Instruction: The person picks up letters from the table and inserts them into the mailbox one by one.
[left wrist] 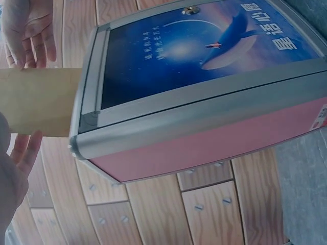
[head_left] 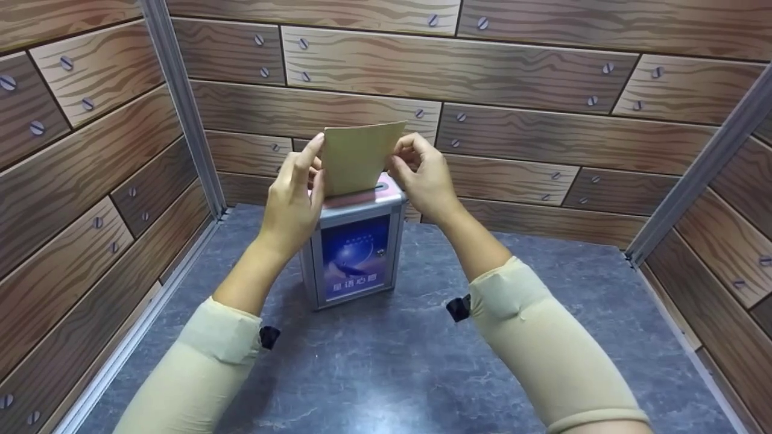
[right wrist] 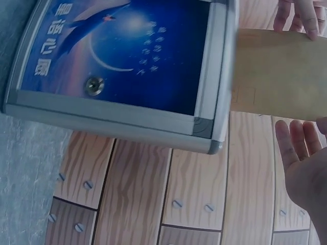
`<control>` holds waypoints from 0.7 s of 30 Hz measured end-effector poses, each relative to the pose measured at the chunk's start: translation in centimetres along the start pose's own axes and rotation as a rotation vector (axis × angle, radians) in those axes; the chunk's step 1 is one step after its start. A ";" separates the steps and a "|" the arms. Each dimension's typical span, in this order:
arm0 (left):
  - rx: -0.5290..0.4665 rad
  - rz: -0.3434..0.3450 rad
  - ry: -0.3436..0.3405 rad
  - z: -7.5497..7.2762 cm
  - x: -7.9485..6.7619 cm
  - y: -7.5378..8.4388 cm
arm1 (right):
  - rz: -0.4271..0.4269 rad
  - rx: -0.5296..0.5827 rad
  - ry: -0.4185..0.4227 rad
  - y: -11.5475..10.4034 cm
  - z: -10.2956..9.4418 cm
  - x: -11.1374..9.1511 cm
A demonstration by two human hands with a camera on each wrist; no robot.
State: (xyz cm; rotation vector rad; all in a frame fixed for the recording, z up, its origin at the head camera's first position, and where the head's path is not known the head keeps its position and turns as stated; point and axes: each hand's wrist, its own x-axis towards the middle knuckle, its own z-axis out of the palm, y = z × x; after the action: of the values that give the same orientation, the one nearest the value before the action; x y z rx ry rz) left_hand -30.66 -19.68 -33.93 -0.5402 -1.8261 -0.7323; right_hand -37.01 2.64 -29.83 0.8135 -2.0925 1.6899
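Note:
A brown paper envelope [head_left: 357, 158] stands upright over the top of a metal-framed box [head_left: 400, 241], its lower edge at the box's top beside a dark slot [head_left: 380, 187]. Whether that edge is inside the slot cannot be seen. My left hand [head_left: 291, 196] holds the envelope's left edge between thumb and fingers. At the opposite edge, my right hand [head_left: 429, 179] pinches it with thumb and forefinger. In the right wrist view, small printed squares show on the envelope [right wrist: 281, 71] near the box.
The box's front door carries a blue whale picture [left wrist: 179, 51] and a round lock [right wrist: 94, 86]; its side is pink [left wrist: 204, 143]. It stands on a grey marbled surface [head_left: 374, 361]. Wood-patterned walls [head_left: 512, 132] with grey metal corner posts [head_left: 187, 102] enclose the back and sides.

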 end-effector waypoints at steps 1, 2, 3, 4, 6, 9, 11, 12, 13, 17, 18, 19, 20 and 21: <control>0.000 -0.013 -0.003 0.1 -0.1 -0.2 | 0.006 -0.004 -0.010 0.2 0.1 0.0; -0.001 -0.026 -0.008 0.2 -0.1 -0.4 | 0.012 -0.005 -0.019 0.5 0.1 0.1; 0.000 -0.035 -0.012 0.4 -0.2 -0.6 | 0.016 -0.006 -0.027 0.7 0.2 0.1; 0.002 -0.041 -0.016 0.5 -0.3 -0.8 | 0.020 -0.004 -0.034 1.0 0.2 0.1; 0.010 -0.048 -0.024 0.7 -0.5 -1.1 | 0.025 -0.002 -0.045 1.6 0.3 0.1; 0.034 -0.059 -0.036 1.0 -0.8 -1.5 | 0.027 -0.031 -0.053 2.4 0.4 0.1; 0.048 -0.073 -0.047 1.2 -1.0 -1.8 | 0.025 -0.064 -0.055 2.9 0.4 0.1; 0.052 -0.083 -0.053 1.3 -1.0 -1.9 | 0.023 -0.081 -0.054 3.1 0.5 0.1; 0.055 -0.092 -0.060 1.3 -1.1 -2.0 | 0.021 -0.095 -0.051 3.3 0.5 0.1; 0.058 -0.124 -0.082 1.5 -1.4 -2.4 | -0.003 -0.103 -0.027 3.8 0.7 0.2; 0.058 -0.131 -0.086 1.5 -1.4 -2.5 | -0.011 -0.098 -0.018 3.8 0.8 0.2; 0.056 -0.141 -0.090 1.5 -1.5 -2.6 | -0.019 -0.093 -0.010 3.9 0.9 0.3; 0.055 -0.153 -0.096 1.5 -1.6 -2.6 | -0.026 -0.091 -0.004 4.0 1.0 0.3; 0.052 -0.168 -0.103 1.5 -1.7 -2.7 | -0.031 -0.091 0.000 4.0 1.1 0.3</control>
State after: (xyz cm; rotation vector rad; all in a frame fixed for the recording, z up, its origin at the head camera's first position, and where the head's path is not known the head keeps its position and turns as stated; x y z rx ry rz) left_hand -32.84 -20.59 -36.49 -0.4001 -1.9989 -0.7792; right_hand -39.66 2.04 -33.02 0.8143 -2.1283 1.5666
